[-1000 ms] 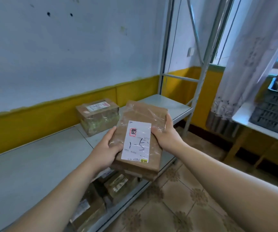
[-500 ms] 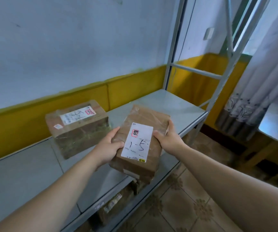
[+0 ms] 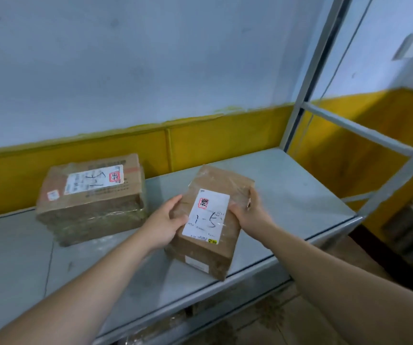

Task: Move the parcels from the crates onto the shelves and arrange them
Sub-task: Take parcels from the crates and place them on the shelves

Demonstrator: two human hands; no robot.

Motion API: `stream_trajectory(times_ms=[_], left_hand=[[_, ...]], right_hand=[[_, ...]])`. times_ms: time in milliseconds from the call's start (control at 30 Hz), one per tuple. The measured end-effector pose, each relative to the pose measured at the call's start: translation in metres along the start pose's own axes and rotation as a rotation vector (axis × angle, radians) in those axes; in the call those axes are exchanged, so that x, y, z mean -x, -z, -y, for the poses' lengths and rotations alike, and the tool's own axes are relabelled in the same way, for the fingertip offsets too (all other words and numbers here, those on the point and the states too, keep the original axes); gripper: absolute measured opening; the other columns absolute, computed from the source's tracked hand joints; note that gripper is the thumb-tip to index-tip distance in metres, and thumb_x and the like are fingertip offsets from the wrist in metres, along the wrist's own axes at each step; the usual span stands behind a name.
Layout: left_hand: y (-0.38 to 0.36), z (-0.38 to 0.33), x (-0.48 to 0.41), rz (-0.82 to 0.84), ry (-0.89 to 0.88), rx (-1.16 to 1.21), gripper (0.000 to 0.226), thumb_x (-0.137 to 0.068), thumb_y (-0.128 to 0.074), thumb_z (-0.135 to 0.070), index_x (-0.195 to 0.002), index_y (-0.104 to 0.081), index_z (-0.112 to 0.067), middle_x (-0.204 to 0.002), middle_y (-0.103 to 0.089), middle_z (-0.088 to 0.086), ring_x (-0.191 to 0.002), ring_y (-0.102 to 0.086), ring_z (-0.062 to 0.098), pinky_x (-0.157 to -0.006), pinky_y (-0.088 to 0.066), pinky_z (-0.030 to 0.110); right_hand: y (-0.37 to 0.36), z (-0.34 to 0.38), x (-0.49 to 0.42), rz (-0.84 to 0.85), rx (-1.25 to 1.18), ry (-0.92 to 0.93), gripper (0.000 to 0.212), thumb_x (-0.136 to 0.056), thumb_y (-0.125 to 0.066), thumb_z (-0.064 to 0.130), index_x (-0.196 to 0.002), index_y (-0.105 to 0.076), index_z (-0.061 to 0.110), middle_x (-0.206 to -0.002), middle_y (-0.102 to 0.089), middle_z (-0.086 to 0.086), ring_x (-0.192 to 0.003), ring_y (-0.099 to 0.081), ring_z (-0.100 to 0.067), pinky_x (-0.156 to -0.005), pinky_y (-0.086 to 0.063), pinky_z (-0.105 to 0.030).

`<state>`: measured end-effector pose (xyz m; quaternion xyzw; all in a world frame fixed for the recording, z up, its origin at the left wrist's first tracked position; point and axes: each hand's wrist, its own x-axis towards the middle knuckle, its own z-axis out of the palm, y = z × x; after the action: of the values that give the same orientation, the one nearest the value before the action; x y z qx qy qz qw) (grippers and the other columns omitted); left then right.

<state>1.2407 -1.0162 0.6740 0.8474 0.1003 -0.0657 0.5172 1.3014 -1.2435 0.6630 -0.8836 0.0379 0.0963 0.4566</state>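
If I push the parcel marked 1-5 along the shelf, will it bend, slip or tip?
The parcel is probably stiff: its cardboard edges look straight between the left hand and right hand. Glossy clear tape covers it, so it may slip a little. Flat-sided and low, it should slide on the shelf rather than roll or tip.

I have both bare arms stretched forward, closing in toward the middle. My left forearm (image 3: 76,295) comes in from the near left with the wrist straight, and my left hand (image 3: 164,224) grips the left edge of the parcel (image 3: 209,247), thumb up on its top face. My right forearm (image 3: 349,282) runs in from the near right. My right hand (image 3: 249,212) grips the right edge slightly farther out, thumb on top, fingers curled over the side.
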Motion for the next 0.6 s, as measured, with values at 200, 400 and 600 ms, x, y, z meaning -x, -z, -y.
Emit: stream_trajectory(times_ms=[200,400,600], left_hand=[[-0.026,-0.025,-0.022,-0.391,-0.062,-0.362,0.040,-0.093,-0.060,-0.026,-0.133,-0.056,-0.017,-0.136,-0.052,0.008,-0.126,-0.046,0.024,-0.101,-0.031,0.028],[-0.069,-0.025,-0.017,-0.294,-0.039,-0.744,0.075,-0.082,-0.026,-0.071,-0.146,-0.034,-0.032,-0.157,-0.018,0.000,-0.146,-0.008,0.021,-0.112,-0.013,0.041],[-0.034,-0.022,-0.061,-0.129,-0.070,-0.803,0.056,-0.097,-0.032,-0.059,-0.149,-0.023,-0.043,-0.163,-0.001,-0.008,-0.148,0.012,0.017,-0.116,0.007,0.049]], right_hand=[[0.022,-0.011,-0.051,0.121,0.020,0.065,0.082,-0.092,-0.058,0.049,-0.157,-0.011,0.027,-0.151,-0.039,-0.012,-0.136,-0.040,-0.028,-0.106,-0.031,-0.031],[0.023,-0.013,-0.077,0.148,0.028,0.125,0.080,-0.092,-0.053,0.053,-0.156,-0.010,0.034,-0.156,-0.031,-0.009,-0.139,-0.037,-0.025,-0.110,-0.027,-0.033],[0.028,-0.028,-0.087,0.140,0.025,0.163,0.075,-0.093,-0.047,0.058,-0.154,-0.006,0.044,-0.155,-0.031,0.000,-0.138,-0.036,-0.020,-0.105,-0.027,-0.030]])
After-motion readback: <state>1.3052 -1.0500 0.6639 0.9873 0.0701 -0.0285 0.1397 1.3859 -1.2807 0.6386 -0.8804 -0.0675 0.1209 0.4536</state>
